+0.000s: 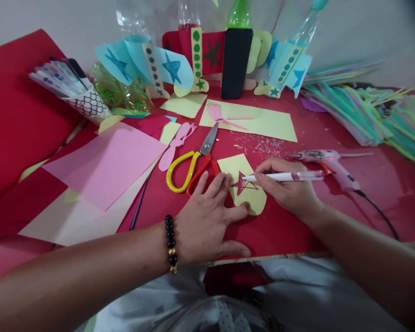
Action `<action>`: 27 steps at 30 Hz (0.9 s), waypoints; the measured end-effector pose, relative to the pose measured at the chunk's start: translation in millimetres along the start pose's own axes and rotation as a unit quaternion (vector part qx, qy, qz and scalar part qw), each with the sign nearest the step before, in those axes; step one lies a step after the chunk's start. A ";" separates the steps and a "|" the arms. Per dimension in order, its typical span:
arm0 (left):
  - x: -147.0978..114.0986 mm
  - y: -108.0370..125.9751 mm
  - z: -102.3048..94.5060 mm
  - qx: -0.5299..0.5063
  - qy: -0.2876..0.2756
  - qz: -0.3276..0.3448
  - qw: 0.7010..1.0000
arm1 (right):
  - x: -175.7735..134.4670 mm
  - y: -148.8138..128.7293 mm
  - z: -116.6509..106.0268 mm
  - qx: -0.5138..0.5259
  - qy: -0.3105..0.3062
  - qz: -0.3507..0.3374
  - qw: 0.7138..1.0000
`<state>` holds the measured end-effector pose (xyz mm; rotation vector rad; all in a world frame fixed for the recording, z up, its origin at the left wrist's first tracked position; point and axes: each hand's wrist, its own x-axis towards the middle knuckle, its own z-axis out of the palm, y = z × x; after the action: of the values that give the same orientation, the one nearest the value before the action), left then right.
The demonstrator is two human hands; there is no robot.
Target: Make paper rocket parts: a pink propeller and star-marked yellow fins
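My right hand [290, 186] is closed around a white pen [283, 176] with a clear end. Its tip touches a dark red star [241, 183], partly filled in, on a pale yellow paper piece [254, 200] with a rounded end. My left hand [210, 216] lies spread on the table, its fingertips against the left edge of that paper. Just beyond the left fingers are scissors [193, 168] with one yellow and one red handle; the fingers partly cover the red one. Pink cut paper pieces [175, 145] lie beside the blades.
A pink glue gun [332, 163] with a cord lies at right, near bundled coloured strips [359, 115]. Behind stand a dark phone [237, 62] and bottle rockets [173, 67] with paper fins. Pink sheets [107, 161] and a pen cup [88, 103] occupy the left.
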<state>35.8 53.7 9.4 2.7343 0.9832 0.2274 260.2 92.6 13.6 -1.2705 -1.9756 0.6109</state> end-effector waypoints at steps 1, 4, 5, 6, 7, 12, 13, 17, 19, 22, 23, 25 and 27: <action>0.1 -0.1 0.0 -0.002 0.001 0.000 1.000 | 0.0 0.3 0.2 0.001 0.000 0.002 1.000; 0.4 -0.2 0.2 -0.003 0.002 0.000 1.000 | 0.2 0.7 0.6 -0.001 0.008 0.004 1.000; 0.5 -0.1 0.2 -0.002 0.001 -0.001 1.000 | 0.2 0.7 0.6 -0.005 0.011 0.004 1.000; 0.6 0.0 0.1 -0.001 0.000 -0.002 1.000 | 0.2 0.7 0.6 -0.009 0.011 0.005 1.000; 0.7 0.1 0.0 0.000 0.000 -0.002 1.000 | 0.3 0.6 0.5 -0.009 0.009 0.006 1.000; 0.5 0.6 -1.0 0.004 -0.002 -0.002 1.000 | 0.5 0.3 -0.2 -0.004 0.006 0.005 1.000; 0.3 0.6 -1.1 0.004 -0.003 -0.003 1.000 | 0.4 0.2 -0.4 -0.006 0.005 0.004 1.000; -0.4 0.4 -0.4 0.007 -0.003 -0.002 1.000 | -0.5 -1.3 -1.4 0.005 -0.010 0.002 1.000; -0.5 0.3 0.2 0.008 -0.003 -0.001 1.000 | -0.9 -2.3 -1.6 0.004 -0.020 -0.003 1.000; -0.2 0.1 1.0 0.007 -0.003 0.000 1.000 | -0.8 -2.8 -1.6 -0.010 -0.005 0.004 1.000; 0.0 0.0 1.1 0.007 -0.003 0.001 1.000 | -0.7 -2.6 -1.6 -0.013 0.008 0.009 1.000; 0.3 0.0 1.1 0.007 -0.003 0.001 1.000 | -0.8 -2.1 -1.7 -0.013 0.019 0.011 1.000; 0.4 0.1 0.9 0.008 -0.004 -0.001 1.000 | -0.8 -1.7 -2.2 -0.006 0.000 0.001 1.000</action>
<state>36.4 53.7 8.6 2.7454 0.9895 0.2094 261.2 91.2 15.9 -1.2788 -1.9815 0.6022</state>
